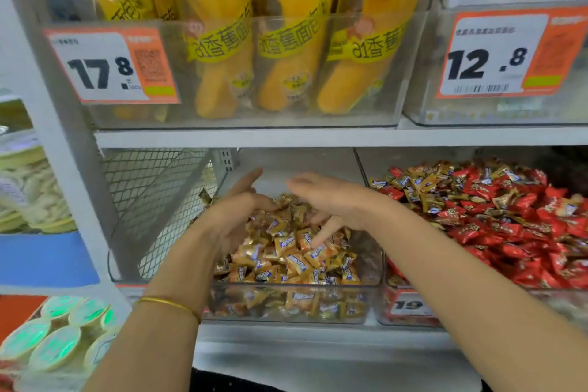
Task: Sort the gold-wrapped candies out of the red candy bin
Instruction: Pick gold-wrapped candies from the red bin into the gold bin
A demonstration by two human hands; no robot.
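A clear bin (pixel 296 305) on the lower shelf holds a heap of gold-wrapped candies (pixel 286 258). To its right, the red candy bin (pixel 410 305) is piled with red candies (pixel 515 232), and several gold-wrapped ones (pixel 423 191) are mixed in near its back left. Both my hands hover over the gold heap. My left hand (pixel 235 216) is cupped at the heap's left side, fingers relaxed. My right hand (pixel 327 200) is spread palm down above the heap, one finger pointing down and touching the candies. Neither hand visibly holds a candy.
A wire mesh divider (pixel 152 200) stands left of the gold bin. The shelf above carries yellow banana-bread packs (pixel 222 41) in clear bins with price tags 17.8 (pixel 108 67) and 12.8 (pixel 490 57). Green-lidded cups (pixel 57 334) sit at the lower left.
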